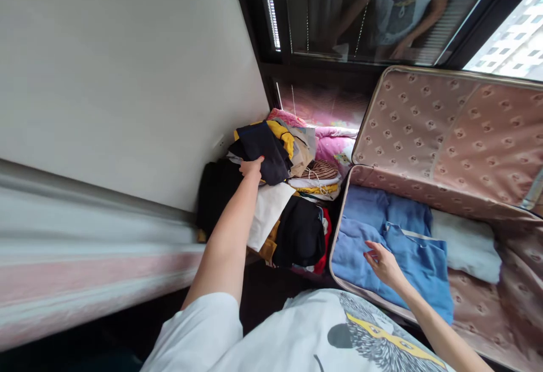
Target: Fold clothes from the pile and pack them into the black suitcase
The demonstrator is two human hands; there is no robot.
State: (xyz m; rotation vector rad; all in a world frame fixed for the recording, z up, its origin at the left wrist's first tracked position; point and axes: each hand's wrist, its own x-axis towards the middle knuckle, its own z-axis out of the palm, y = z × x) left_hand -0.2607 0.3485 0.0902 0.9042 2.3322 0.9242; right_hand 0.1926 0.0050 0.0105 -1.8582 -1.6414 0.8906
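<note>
My left hand (251, 168) is closed on the edge of a dark navy folded garment (268, 148), thumb on top, at the upper part of a clothes pile. Yellow (283, 133) and beige (303, 148) clothes lie just behind that garment, and a white cloth (269, 208) lies below my wrist. My right hand (383, 263) hovers over or lightly touches blue folded clothes (360, 242) in an open suitcase (479, 310); its fingers are partly curled and apart, with nothing in them. A pale folded garment (466, 245) lies beside the blue ones.
The suitcase's patterned pink lid (458, 129) stands raised against the window side. Black clothes (299, 230) and a striped folded piece (318, 171) lie between wall and suitcase. A pink quilt (333, 146) is behind them. A white wall (127, 78) rises at left, bedding (97, 281) below it.
</note>
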